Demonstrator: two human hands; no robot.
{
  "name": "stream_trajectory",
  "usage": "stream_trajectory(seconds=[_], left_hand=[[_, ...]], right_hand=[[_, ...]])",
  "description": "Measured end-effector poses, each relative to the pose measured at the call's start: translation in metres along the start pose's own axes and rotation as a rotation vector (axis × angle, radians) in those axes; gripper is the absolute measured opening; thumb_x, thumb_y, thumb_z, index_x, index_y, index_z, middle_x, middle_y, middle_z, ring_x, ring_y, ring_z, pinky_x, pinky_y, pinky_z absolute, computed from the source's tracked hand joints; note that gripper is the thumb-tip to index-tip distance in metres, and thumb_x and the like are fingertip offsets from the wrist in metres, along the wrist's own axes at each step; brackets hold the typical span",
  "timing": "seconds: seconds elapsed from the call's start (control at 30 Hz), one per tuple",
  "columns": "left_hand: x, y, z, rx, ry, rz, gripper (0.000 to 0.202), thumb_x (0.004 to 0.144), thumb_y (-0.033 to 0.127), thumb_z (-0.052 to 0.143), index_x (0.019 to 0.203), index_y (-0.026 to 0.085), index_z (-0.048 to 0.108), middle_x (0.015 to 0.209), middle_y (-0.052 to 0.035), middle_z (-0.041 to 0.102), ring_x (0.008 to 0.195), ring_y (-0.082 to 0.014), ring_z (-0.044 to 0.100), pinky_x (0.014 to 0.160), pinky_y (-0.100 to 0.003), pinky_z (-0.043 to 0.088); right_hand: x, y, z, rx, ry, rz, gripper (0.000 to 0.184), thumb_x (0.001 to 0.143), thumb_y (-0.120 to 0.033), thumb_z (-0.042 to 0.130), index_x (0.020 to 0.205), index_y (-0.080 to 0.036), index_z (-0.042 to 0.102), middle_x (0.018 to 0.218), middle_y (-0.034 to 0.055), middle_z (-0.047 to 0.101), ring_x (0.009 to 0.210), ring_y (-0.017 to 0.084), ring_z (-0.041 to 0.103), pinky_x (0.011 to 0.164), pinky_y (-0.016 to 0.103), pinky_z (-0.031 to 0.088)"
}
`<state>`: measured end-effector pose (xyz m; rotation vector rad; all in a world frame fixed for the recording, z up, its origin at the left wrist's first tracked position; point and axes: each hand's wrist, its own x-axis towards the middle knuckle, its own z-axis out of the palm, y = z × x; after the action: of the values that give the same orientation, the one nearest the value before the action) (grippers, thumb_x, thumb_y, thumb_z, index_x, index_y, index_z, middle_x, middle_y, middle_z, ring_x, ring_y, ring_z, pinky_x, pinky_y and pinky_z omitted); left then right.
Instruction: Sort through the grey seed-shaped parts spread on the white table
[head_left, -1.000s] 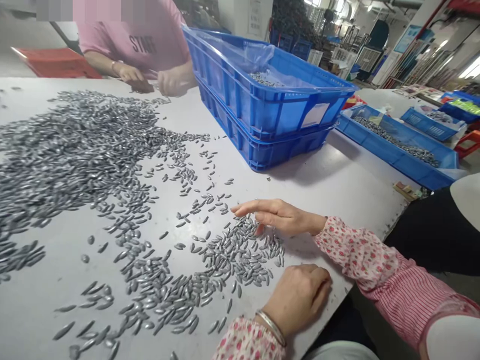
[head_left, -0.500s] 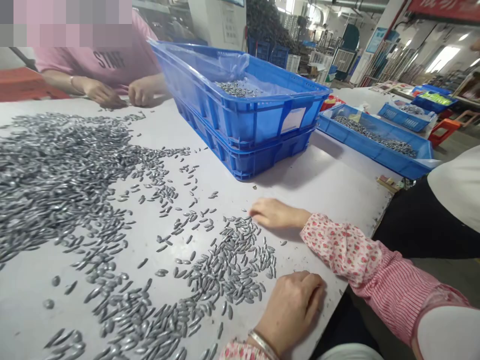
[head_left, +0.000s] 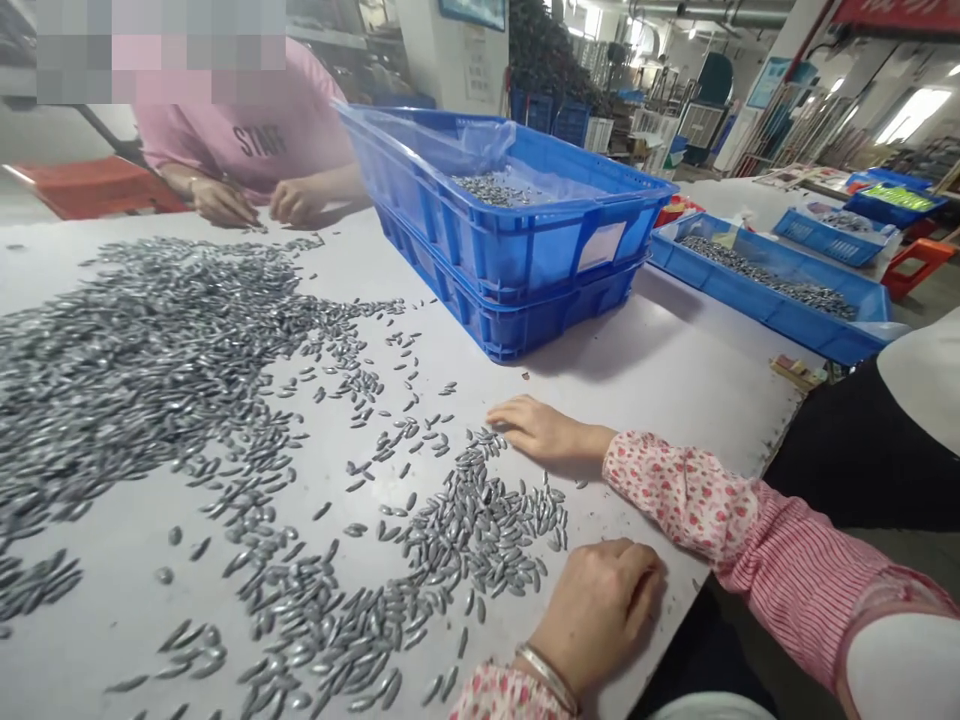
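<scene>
Small silver-grey spindle-shaped pieces, which look like fishing sinkers, form a loose heap on the white table. At the heap's far end lies my right hand, palm down, its fingers stretched out and their tips touching or just over a few pieces. My left hand, with a silver bangle at the wrist, rests by the near side of the heap. Its fingers are curled under and closed; whatever may be inside them is hidden. Both forearms wear pink strawberry-print sleeves.
A much larger pile of the same pieces spreads on the left. Two stacked blue crates stand beyond my hands, and another blue crate sits to the right. A co-worker in pink handles pieces across the table.
My right hand has shifted slightly left over the heap's far end, and its fingers have straightened. My left hand stays curled at the same spot by the heap. The view has swung a little left.
</scene>
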<state>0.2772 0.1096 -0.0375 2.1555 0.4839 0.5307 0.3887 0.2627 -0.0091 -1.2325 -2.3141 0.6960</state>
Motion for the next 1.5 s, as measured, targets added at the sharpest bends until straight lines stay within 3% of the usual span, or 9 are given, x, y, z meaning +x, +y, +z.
stream_trajectory(seconds=[0.17,0.43,0.53,0.73,0.87,1.0,1.2,1.33,1.5], left_hand=[[0.002,0.001,-0.001,-0.001,0.021,0.048,0.007,0.092,0.018,0.051,0.093,0.020,0.057,0.083,0.0024,0.062,0.074,-0.0142,0.058,0.067,-0.027,0.037],[0.003,0.000,0.001,0.121,0.015,0.084,0.009,0.095,0.022,0.049,0.090,0.018,0.056,0.080,0.0019,0.059,0.071,-0.0140,0.055,0.064,-0.028,0.035],[0.005,0.000,0.001,0.158,0.020,0.093,0.010,0.095,0.023,0.049,0.089,0.018,0.057,0.079,0.0013,0.059,0.070,-0.0148,0.054,0.062,-0.030,0.033],[0.006,0.001,0.001,0.146,0.081,0.139,0.013,0.093,0.022,0.051,0.083,0.017,0.055,0.079,0.0012,0.061,0.068,-0.0152,0.052,0.059,-0.031,0.029],[0.005,0.001,0.004,0.214,0.058,0.145,0.017,0.096,0.026,0.047,0.082,0.018,0.054,0.076,0.0014,0.060,0.068,-0.0159,0.053,0.058,-0.032,0.028],[0.006,0.001,0.009,0.304,0.017,0.183,0.017,0.095,0.027,0.046,0.083,0.018,0.053,0.076,0.0005,0.060,0.063,-0.0162,0.053,0.054,-0.033,0.024],[0.006,0.001,0.019,0.390,0.086,0.352,0.022,0.094,0.031,0.050,0.077,0.018,0.052,0.071,-0.0003,0.058,0.060,-0.0164,0.051,0.052,-0.034,0.022],[0.006,0.000,0.020,0.368,0.107,0.376,0.019,0.090,0.029,0.052,0.077,0.016,0.054,0.072,-0.0014,0.058,0.063,-0.0158,0.052,0.058,-0.034,0.033],[0.006,0.000,0.015,0.414,0.069,0.349,0.017,0.086,0.031,0.054,0.081,0.015,0.058,0.077,-0.0037,0.062,0.069,-0.0186,0.056,0.066,-0.036,0.041]], right_hand=[[-0.006,-0.031,-0.003,0.268,-0.309,-0.319,0.034,0.096,-0.019,0.058,0.129,-0.011,0.054,0.132,0.0133,0.057,0.120,0.018,0.053,0.104,0.032,0.042],[-0.060,-0.029,-0.071,-0.344,-0.551,0.034,0.058,0.073,-0.025,0.084,0.122,-0.012,0.055,0.104,0.0113,0.060,0.091,0.026,0.056,0.079,0.038,0.047],[-0.069,-0.041,-0.049,-0.244,-0.578,-0.006,0.046,0.076,-0.006,0.073,0.118,-0.011,0.055,0.098,0.0083,0.058,0.086,0.022,0.055,0.077,0.034,0.047],[-0.037,-0.061,0.014,0.146,-0.206,-0.149,0.049,0.082,0.000,0.059,0.128,-0.013,0.049,0.105,0.0083,0.058,0.094,0.018,0.058,0.090,0.035,0.049],[-0.038,-0.054,0.002,0.244,-0.184,-0.269,0.058,0.089,-0.026,0.068,0.139,-0.014,0.040,0.132,0.0163,0.047,0.117,0.022,0.055,0.099,0.038,0.048],[-0.062,-0.034,-0.015,-0.128,-0.363,-0.365,0.096,0.076,-0.050,0.079,0.150,-0.016,0.028,0.157,0.0209,0.019,0.146,0.033,0.013,0.119,0.053,0.016],[-0.047,-0.030,0.021,-0.273,-0.377,-0.346,0.124,0.062,-0.070,0.080,0.155,-0.016,0.018,0.161,0.0215,0.000,0.147,0.039,-0.006,0.118,0.058,0.008],[-0.010,-0.055,0.050,-0.292,-0.317,-0.396,0.115,0.062,-0.074,0.077,0.153,-0.022,0.028,0.160,0.0196,0.010,0.144,0.045,0.006,0.113,0.064,0.015],[0.012,-0.078,0.071,-0.378,-0.235,-0.521,0.060,0.086,-0.067,0.061,0.127,-0.024,0.058,0.133,0.0119,0.051,0.121,0.033,0.044,0.097,0.048,0.039]])
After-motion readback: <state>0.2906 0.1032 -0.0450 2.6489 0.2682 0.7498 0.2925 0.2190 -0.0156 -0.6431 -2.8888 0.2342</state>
